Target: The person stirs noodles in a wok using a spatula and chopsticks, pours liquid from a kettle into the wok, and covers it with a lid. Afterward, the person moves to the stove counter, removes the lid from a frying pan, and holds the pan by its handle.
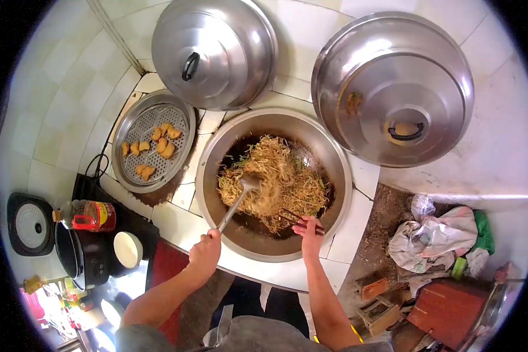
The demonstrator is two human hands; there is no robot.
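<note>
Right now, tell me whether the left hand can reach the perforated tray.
Probably yes: only tiled counter seems to lie between the left hand and the perforated tray, though that hand holds a metal utensil.

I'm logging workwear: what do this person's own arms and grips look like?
Grey fabric sleeves end around the elbows, leaving the forearms bare. The left grip and right grip are ungloved human hands, with no watch or bracelet visible at the wrists.

Person's left grip clenched on long silver metal spatula, right grip pinching thin dark-brown chopsticks; both at tangled brown noodles in wide round silver metal wok, white-tiled counter.
</note>
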